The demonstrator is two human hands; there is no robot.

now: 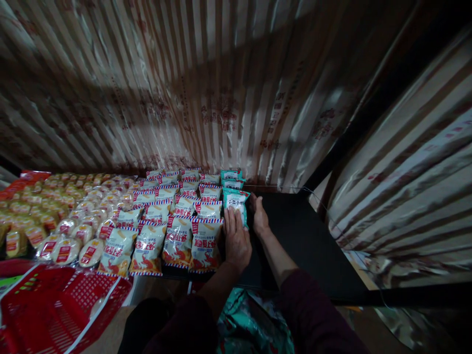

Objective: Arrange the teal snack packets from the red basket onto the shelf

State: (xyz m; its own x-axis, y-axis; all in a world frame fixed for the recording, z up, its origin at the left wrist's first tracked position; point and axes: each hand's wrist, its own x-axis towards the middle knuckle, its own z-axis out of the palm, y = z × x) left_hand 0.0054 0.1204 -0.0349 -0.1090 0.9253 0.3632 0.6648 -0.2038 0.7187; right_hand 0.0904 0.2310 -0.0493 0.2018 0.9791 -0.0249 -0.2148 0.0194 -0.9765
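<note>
Several teal snack bags stand in a column on a black shelf. My left hand lies flat on the front teal bag, fingers stretched out over its lower face. At that bag's right edge is my right hand, upright on its side with the fingers extended toward the back; some of its fingers are in shadow. Left of the teal column, rows of snack bags with red-and-blue striped edges lean one behind another. A larger teal package lies below the shelf edge, between my forearms.
Round wrapped cakes fill the shelf's left part. A red basket sits below the shelf at front left. Pleated printed sheeting hangs behind, and a dark post rises at the right. A thin wire runs along the back.
</note>
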